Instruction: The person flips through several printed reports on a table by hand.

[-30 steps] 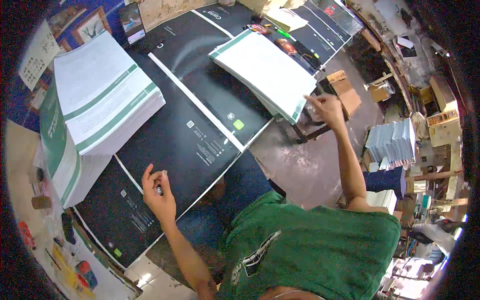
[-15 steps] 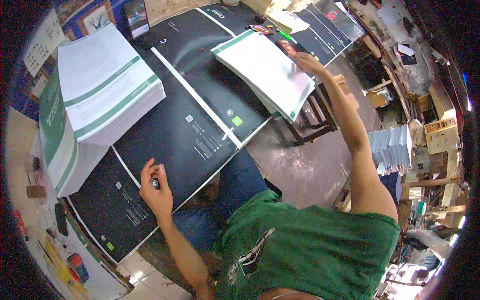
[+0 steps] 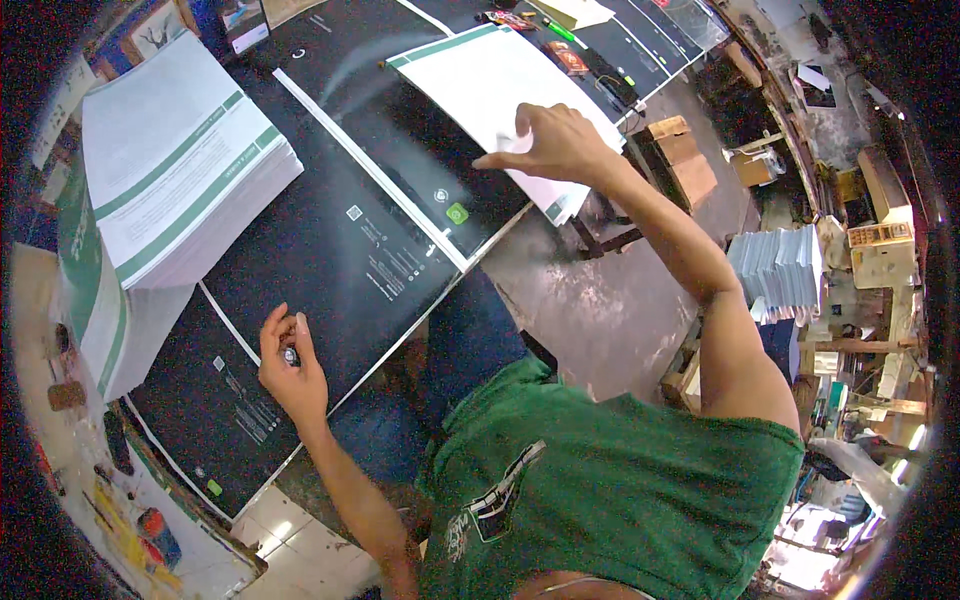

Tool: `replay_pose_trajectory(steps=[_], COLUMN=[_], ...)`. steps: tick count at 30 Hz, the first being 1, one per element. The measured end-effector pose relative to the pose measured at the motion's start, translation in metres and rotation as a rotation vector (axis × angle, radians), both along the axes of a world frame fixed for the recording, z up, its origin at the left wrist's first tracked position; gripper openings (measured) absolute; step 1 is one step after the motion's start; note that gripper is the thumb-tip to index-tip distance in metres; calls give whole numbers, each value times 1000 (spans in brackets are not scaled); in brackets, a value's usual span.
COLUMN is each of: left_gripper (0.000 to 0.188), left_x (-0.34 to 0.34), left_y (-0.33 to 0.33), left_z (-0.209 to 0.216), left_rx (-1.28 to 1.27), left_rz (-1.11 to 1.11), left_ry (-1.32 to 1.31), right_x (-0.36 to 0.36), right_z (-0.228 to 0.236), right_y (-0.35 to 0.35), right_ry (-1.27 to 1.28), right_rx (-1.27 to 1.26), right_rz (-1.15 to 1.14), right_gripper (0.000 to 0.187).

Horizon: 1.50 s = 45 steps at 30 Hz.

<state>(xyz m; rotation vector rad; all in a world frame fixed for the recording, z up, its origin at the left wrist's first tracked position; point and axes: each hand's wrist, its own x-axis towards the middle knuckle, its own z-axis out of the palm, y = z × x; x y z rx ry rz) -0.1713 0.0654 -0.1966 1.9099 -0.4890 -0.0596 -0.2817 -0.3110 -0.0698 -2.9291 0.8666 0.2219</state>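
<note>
Two bare hands were in view, both the person's own, seen from above over a green T-shirt (image 3: 620,480).

Two stacks of white printed sheets with green stripes were on the work surface. The thick one, the left stack (image 3: 175,170), sat at upper left, with more printed paper (image 3: 95,300) beneath it hanging toward the left edge. The thinner one, the right stack (image 3: 500,90), lay at upper centre. Under & between them lay large black printed sheets (image 3: 350,230), approx. three panels, split by thin white lines.

The right hand (image 3: 550,145) was stretched forward, arm nearly straight, palm down over the right stack's near corner. Its fingers were curled, thumb & fingertips pinched on a white sheet edge (image 3: 520,125); the lifted corner partly hid the fingers.

The left hand (image 3: 290,365) rested on the near black sheet, well apart from the right. Fingers were loosely closed around a small dark round object (image 3: 290,355); too small to tell what it was. Elbow bent, forearm running down toward the lower edge.

Around: small coloured items (image 3: 565,50) on the far black sheet past the right stack, a cardboard box (image 3: 680,155) on the grey concrete floor (image 3: 600,290) at right, and a third pile of white paper (image 3: 780,265) beyond the right arm. The right forearm crossed over the floor & box area.
</note>
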Motion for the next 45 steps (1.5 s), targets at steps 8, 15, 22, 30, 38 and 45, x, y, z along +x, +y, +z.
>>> replay_pose_trajectory(steps=[8, 15, 22, 30, 38, 45], left_gripper=[26, 26, 26, 25, 26, 26], left_x=[0, 0, 0, 1, 0, 0], left_y=[-4, -5, -5, -5, -5, -6], left_z=[3, 1, 4, 1, 2, 3], left_rx=[22, 8, 10, 5, 5, 7], left_rz=[27, 27, 17, 28, 42, 32], left_ry=[27, 26, 33, -10, 28, 34], right_x=[3, -3, -3, -14, -7, -11], right_z=[-2, -4, -3, -16, -7, -6], right_y=[-49, -70, -66, -50, -30, -43], right_ry=[-32, -57, -35, -165, -124, -131], right_rx=[212, 328, 311, 109, 97, 134], right_rz=[111, 92, 56, 456, 297, 314], right_gripper=[69, 57, 55, 33, 47, 34])
